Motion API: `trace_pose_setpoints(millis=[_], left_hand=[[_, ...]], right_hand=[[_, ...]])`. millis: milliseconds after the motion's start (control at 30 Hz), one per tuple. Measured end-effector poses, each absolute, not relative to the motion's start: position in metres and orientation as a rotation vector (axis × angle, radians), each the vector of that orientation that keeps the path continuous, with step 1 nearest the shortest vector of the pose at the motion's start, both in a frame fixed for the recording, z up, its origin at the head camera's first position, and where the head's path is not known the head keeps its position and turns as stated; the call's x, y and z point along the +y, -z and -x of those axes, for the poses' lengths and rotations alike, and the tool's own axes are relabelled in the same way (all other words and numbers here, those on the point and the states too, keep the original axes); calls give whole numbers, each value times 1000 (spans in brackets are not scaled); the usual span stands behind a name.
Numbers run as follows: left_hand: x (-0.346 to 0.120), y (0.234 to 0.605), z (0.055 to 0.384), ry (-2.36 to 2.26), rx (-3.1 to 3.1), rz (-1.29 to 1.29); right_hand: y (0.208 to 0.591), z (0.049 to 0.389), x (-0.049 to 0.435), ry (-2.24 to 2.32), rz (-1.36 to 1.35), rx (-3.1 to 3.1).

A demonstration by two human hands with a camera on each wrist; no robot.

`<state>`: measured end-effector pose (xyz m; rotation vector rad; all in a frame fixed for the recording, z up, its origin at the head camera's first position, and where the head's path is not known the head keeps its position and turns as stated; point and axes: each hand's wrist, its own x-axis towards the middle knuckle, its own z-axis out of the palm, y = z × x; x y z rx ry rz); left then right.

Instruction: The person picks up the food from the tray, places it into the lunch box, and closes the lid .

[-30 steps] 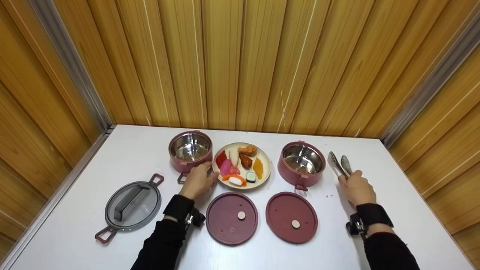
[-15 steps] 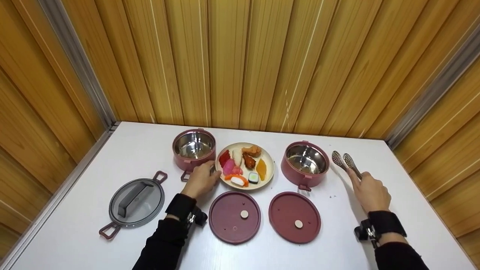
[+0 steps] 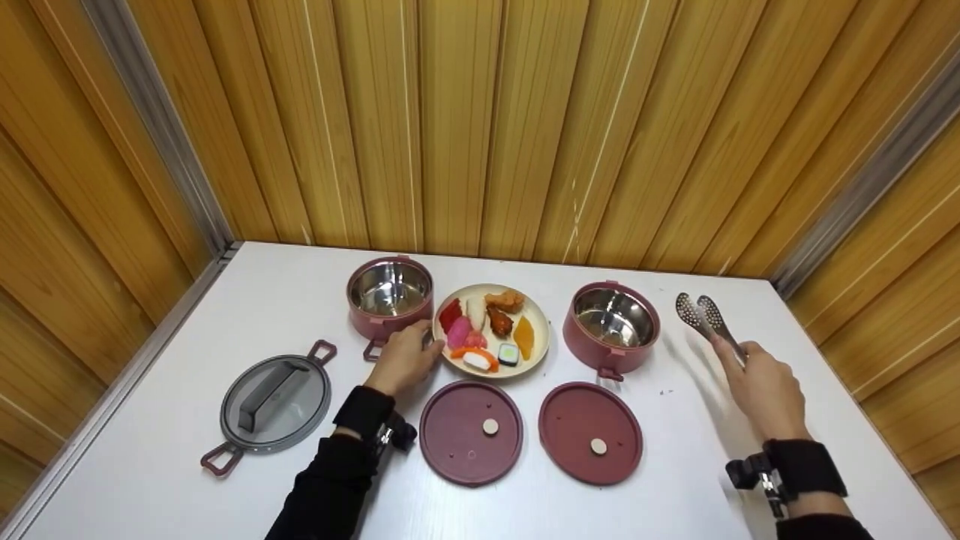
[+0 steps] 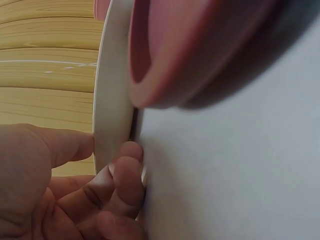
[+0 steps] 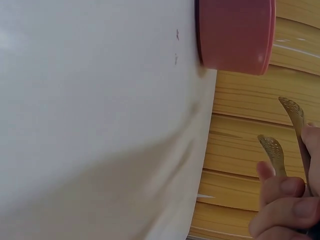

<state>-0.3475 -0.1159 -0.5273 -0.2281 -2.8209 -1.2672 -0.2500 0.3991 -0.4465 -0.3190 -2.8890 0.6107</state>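
My left hand point(image 3: 406, 361) grips the left rim of a cream plate point(image 3: 537, 360). In the left wrist view the thumb presses the rim of the plate point(image 4: 111, 90) while the fingers curl at its underside. Toy-like food lies on the plate, including a drumstick point(image 3: 501, 322), a sushi roll point(image 3: 508, 354) and an orange-topped sushi point(image 3: 477, 360). My right hand point(image 3: 766, 390) holds metal tongs point(image 3: 701, 319) above the table, right of the right pot. Their perforated tips point(image 5: 272, 147) stand apart, with nothing between them.
Dark pink pots with steel insides, a left pot point(image 3: 390, 298) and a right pot point(image 3: 611, 330), flank the plate. Nearer lie a left round lid point(image 3: 465, 450) and a right round lid point(image 3: 581, 420). A grey lid with handles point(image 3: 296, 409) lies far left. Wood-patterned walls point(image 3: 465, 135) enclose the table.
My right hand has lifted the tongs and moved right, away from the right pot. The left hand stays at the plate's rim. The head view has shifted slightly.
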Motion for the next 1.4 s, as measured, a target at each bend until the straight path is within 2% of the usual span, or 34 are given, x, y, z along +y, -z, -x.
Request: trace_pose_setpoints(millis=[200,633,1000,1400], left_hand=[[-115,522,343,1284,-2852,192],[-114,524,346,1277,-2839,192],[-115,526,347,1253,-2847,182],[-115,526,348,1241,-2860,172]], right_hand=[[441,239,372,-636,262,-2762],[416,234,291,-633,-67,-2743],[427,251,232,-610,-287,-2864],[443,263,195,-541,-408,-2948]])
